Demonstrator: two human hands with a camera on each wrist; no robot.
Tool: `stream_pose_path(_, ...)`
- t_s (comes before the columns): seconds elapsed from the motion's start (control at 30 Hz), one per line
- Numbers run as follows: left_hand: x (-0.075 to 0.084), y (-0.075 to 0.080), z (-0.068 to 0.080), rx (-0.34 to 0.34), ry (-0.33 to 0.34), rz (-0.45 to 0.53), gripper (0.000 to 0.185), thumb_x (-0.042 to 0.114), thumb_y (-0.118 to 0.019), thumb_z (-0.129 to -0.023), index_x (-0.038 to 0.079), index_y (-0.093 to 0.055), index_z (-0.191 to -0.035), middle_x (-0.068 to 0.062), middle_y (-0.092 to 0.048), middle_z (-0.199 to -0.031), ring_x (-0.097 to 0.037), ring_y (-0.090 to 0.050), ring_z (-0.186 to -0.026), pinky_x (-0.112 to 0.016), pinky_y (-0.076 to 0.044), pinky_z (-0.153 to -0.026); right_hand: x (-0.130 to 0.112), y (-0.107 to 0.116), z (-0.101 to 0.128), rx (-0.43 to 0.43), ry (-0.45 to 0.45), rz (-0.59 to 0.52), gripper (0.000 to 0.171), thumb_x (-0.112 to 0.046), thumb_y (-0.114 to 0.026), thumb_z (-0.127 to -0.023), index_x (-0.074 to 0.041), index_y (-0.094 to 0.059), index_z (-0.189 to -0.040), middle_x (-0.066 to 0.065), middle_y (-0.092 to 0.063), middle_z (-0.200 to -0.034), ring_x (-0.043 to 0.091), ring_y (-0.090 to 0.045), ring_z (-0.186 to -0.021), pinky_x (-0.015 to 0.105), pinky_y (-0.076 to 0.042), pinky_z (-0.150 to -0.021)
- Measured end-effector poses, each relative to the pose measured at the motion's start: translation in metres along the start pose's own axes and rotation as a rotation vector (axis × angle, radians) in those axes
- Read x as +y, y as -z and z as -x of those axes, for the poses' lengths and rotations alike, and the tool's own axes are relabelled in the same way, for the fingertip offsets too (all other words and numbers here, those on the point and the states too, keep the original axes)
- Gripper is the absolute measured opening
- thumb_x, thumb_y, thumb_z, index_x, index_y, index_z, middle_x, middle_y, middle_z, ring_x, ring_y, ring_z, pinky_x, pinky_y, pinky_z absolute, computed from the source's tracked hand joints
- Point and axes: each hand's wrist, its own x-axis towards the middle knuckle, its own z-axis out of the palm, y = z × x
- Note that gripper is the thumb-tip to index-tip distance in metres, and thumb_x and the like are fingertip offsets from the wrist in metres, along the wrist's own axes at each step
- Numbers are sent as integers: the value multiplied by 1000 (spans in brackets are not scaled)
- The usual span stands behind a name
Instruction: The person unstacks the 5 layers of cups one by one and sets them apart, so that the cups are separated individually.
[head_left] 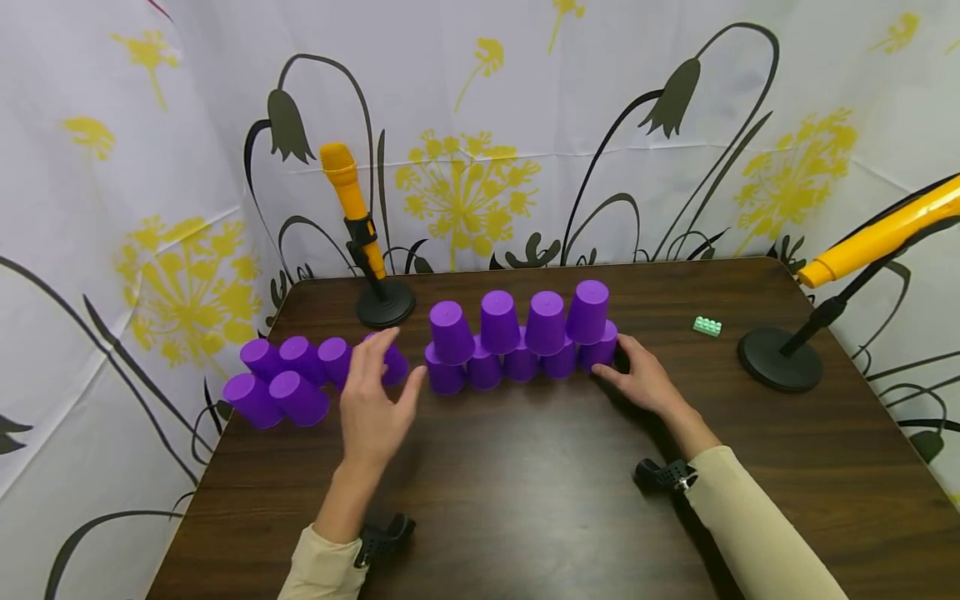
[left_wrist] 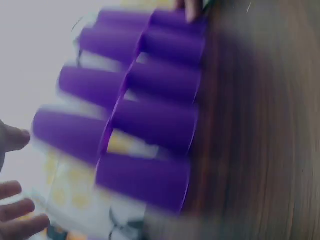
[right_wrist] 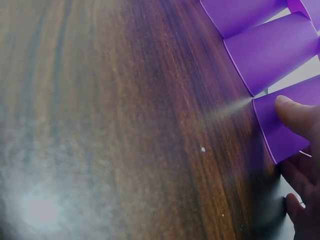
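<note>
Several upside-down purple cups stand side by side in a bottom row (head_left: 521, 363). A second row of upside-down cups (head_left: 546, 323) rests on top, each bridging two below. My right hand (head_left: 647, 382) holds the rightmost bottom cup (head_left: 600, 353), thumb on its near side; in the right wrist view the thumb presses that cup (right_wrist: 282, 132) and the other fingers go behind it. My left hand (head_left: 375, 412) is raised with parted fingers and holds nothing, just left of the stack. It partly hides a loose cup (head_left: 395, 364). The left wrist view is blurred.
More upside-down purple cups (head_left: 300, 398) stand at the table's left. A yellow microphone on a black stand (head_left: 386, 302) is behind them. At right are another yellow microphone (head_left: 885, 229) on a stand and a small green toy brick (head_left: 707, 326). A patterned curtain (head_left: 465, 100) hangs behind the table.
</note>
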Motion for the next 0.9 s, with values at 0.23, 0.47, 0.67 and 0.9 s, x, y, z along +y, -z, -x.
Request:
stream_pose_path(0.23, 20, -45, -13, -141, 26, 31, 75, 23, -79, -84, 20, -42, -149, -10, -44, -145, -29, -46, -129, -51, -46, -96, 2, 1, 0, 4, 15, -5, 70, -31, -73, -89, 2, -43, -142, 26, -49, -138, 43, -44, -130, 58, -32, -107)
stream_pose_path(0.47, 20, -64, -14, -117, 83, 62, 61, 18, -79, -84, 24, -52, -139, -7, -51, -131, -26, -60, -108, -45, -53, -82, 2, 1, 0, 9, 9, -5, 69, -32, -74, -89, 1, -44, -142, 25, -50, -138, 42, -45, -129, 58, -32, -107)
stream_pose_path(0.67, 19, -67, -14, -80, 72, 83, 57, 14, -79, -83, 22, -56, -134, -6, -53, -129, -25, -62, -105, -43, -53, -81, 3, 2, 1, 12, 9, -5, 68, -30, -74, -89, 1, -44, -142, 25, -51, -137, 42, -45, -129, 58, -32, -107)
stream_pose_path(0.9, 16, -37, -9, 12, 48, 133, 59, 10, -82, -79, 18, -59, -133, -8, -56, -127, -23, -60, -109, -44, -54, -85, 1, 2, 1, 8, 11, -10, 68, -32, -74, -89, -1, -44, -142, 24, -51, -137, 42, -45, -129, 58, -32, -107)
